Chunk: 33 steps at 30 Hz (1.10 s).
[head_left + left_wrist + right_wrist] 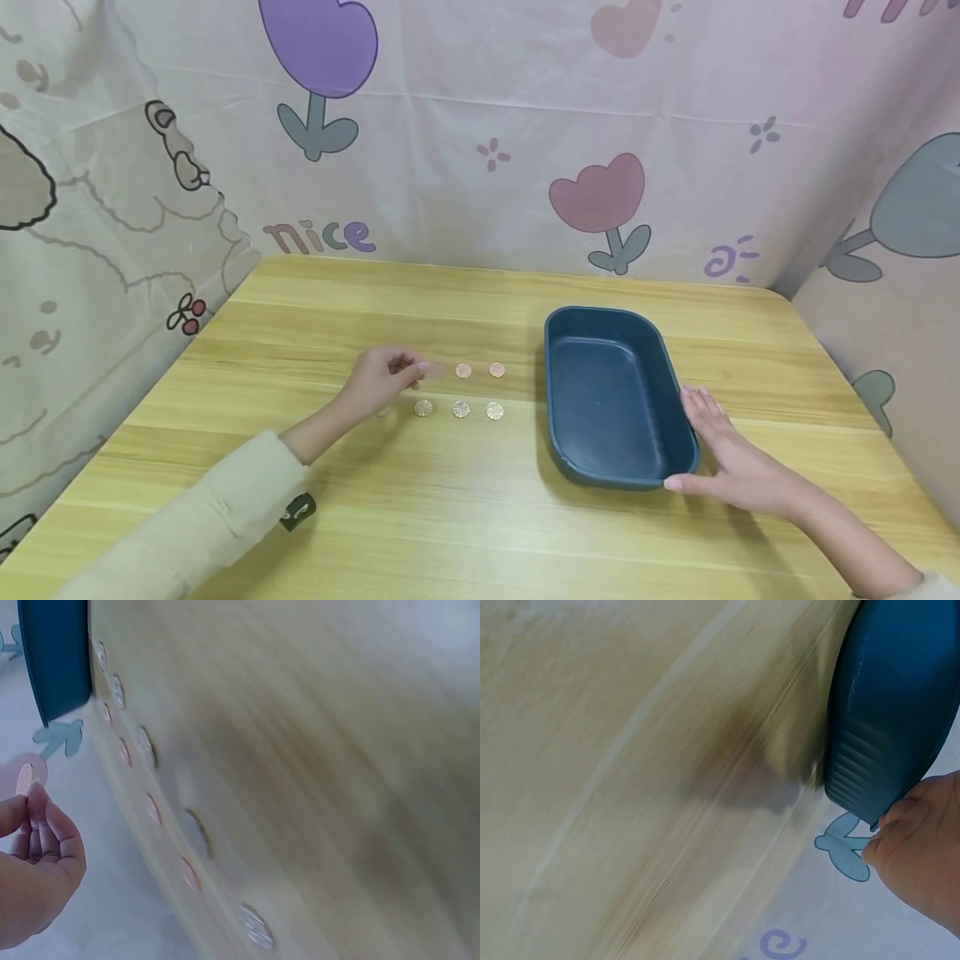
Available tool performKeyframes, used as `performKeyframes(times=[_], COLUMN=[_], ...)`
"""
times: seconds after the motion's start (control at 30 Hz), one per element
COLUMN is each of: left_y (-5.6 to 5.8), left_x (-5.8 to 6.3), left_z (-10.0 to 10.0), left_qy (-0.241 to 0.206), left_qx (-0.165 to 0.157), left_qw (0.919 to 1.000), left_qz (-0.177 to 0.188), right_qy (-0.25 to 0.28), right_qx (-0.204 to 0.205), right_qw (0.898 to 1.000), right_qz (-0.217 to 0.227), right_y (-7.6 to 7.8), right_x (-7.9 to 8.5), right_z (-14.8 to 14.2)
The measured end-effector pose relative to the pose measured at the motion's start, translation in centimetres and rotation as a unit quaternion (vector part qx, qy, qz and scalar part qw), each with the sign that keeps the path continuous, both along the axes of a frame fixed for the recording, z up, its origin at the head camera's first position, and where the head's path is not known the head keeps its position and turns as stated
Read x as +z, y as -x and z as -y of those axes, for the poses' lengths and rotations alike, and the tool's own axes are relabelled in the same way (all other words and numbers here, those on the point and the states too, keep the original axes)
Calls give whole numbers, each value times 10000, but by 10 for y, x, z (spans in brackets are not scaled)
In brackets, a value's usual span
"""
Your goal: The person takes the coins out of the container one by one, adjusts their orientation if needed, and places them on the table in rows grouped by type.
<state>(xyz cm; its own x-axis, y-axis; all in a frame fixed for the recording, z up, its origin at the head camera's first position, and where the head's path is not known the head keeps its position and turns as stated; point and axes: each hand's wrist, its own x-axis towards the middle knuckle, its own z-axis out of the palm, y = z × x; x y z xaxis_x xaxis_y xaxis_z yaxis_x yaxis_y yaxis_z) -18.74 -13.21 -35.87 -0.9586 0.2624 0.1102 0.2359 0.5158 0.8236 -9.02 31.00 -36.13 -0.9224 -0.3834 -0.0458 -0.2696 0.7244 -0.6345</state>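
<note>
My left hand (381, 379) pinches a copper-coloured coin (25, 780) between thumb and fingertips, above the table. Beneath and beside it lie two rows of coins. In the far row are copper-coloured coins (463, 371); in the near row, silvery ones (461, 409). The left hand and forearm hide part of both rows in the head view. A deep blue plastic bin (557, 417) stands to the right of the coins, its inside bare. My right hand (731, 462) rests against the bin's near right corner, fingers extended along the outer wall and thumb at the near rim.
The wood-grain table (420, 517) reaches a patterned cloth (450, 192) hanging behind it, with more cloth on both sides. A small dark tag (298, 511) shows by the left sleeve (217, 508).
</note>
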Motion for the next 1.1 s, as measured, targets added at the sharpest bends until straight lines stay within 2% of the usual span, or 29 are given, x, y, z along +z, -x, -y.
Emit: performKeyframes(times=[0.13,0.3,0.6,0.8,1.1], left_y=[0,6,14,22,29], left_x=[-4,-10,-18,-23,-27], left_z=[17,41,74,86,90], left_qy=[111,474,1136,1324,1821], left_qx=[142,436,796,744,1181], left_qw=[9998,9979,9901,9875,9748], left_qz=[-53,-73,217,433,511], right_qy=[-3,8,-8,30,23], right_qx=[-16,-3,-13,16,20], right_qw=[10000,10000,10000,10000,10000], right_qz=[9,6,-29,-39,-28], right_y=[1,2,1,0,1], right_x=[0,0,0,-1,-1], right_z=[0,-2,-1,-2,-2])
